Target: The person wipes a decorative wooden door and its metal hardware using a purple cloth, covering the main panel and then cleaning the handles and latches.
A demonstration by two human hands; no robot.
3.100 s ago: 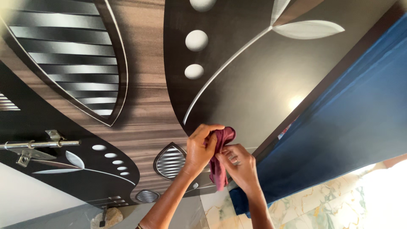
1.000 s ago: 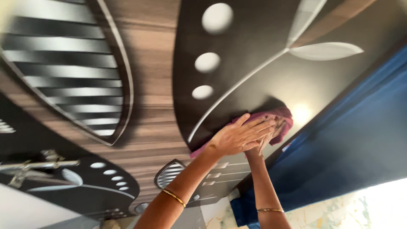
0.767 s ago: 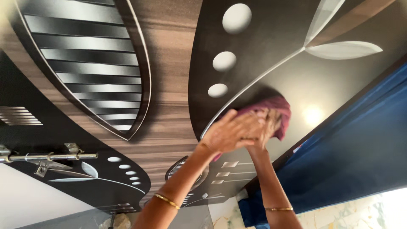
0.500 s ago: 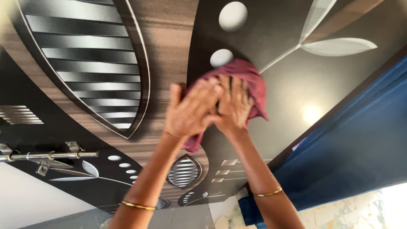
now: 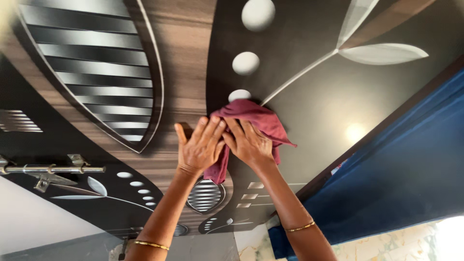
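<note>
Maroon cloth (image 5: 256, 121) under both hands, on door (image 5: 319, 92).

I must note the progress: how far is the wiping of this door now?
Done: no finished area can be told apart; the dark panel shines, but so does the rest. In hand: left hand and right hand press the maroon cloth flat below the white ovals. Left: striped leaf inlay and latch untouched.

no packages, labels, signs or screens in view.
</note>
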